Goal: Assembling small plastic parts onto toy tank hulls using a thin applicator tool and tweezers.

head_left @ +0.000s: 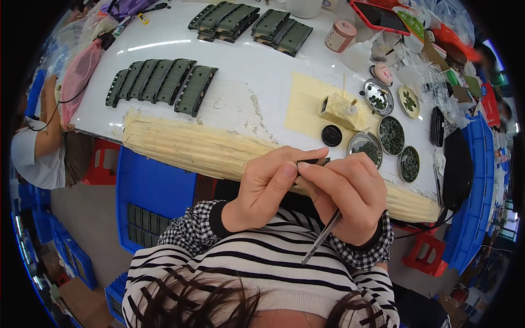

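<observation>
Close together at the table's near edge, both my hands are closed around a small dark green piece (316,162), mostly covered by the fingers. My left hand (257,188) pinches it from the left with thumb and forefinger. My right hand (353,191) meets it from the right with its fingertips. Metal tweezers (321,236) are also tucked in my right hand, pointing down toward my striped top. Just beyond the hands stand round tins, one (391,135) filled with small dark green pieces, and a black round cap (331,135).
Curved green panels lie in rows at left (153,82) and at the back (227,21). A yellow-taped container (340,112) stands on yellow paper. Yellow padding (202,150) lines the near edge. A blue bin (156,183) sits below; another person's arm (48,117) is at far left.
</observation>
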`<action>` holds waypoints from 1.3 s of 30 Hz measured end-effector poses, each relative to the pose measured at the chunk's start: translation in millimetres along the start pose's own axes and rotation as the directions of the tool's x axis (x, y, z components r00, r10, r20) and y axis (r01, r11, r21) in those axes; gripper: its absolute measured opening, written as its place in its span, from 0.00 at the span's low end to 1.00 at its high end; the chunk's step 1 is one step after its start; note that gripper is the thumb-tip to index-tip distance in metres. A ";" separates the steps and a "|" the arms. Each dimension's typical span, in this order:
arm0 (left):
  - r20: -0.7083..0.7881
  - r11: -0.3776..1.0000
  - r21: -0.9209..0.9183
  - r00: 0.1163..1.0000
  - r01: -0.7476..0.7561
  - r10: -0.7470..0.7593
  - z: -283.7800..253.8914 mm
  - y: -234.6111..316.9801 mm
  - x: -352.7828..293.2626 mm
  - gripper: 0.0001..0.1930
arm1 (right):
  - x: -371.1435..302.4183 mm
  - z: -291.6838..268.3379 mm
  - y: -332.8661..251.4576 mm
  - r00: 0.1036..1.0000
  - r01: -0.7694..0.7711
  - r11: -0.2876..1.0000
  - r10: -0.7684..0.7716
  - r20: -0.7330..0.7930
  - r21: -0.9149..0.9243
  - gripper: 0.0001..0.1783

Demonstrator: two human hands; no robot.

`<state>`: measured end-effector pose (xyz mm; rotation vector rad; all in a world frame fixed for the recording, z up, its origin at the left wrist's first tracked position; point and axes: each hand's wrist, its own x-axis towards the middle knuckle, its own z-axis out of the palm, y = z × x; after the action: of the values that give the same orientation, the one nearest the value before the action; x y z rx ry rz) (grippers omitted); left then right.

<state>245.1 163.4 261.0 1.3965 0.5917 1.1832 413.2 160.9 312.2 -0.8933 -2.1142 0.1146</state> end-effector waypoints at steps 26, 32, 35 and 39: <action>0.342 0.096 -0.916 0.885 0.389 -0.317 2.0 -26.8 12.1 0.32 | 14.3 -30.7 41.3 0.831 -0.394 0.908 0.419 -0.365 0.143 0.04; 0.349 0.124 -0.885 0.815 0.449 -0.463 6.8 -16.2 14.3 0.31 | 2.2 -5.5 24.9 0.803 -0.377 0.558 0.595 -0.040 0.739 0.08; 0.346 0.133 -0.881 0.811 0.454 -0.472 7.1 -15.3 13.4 0.31 | 2.7 -1.7 25.0 0.810 -0.350 0.531 0.586 -0.036 0.771 0.09; 0.346 0.132 -0.884 0.817 0.449 -0.462 6.9 -16.4 12.6 0.31 | 5.6 -4.0 23.1 0.810 -0.375 0.539 0.586 -0.016 0.755 0.08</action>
<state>260.4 175.1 250.7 0.0700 0.1600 0.7315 426.6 180.8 310.0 -0.8961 -1.2921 1.0089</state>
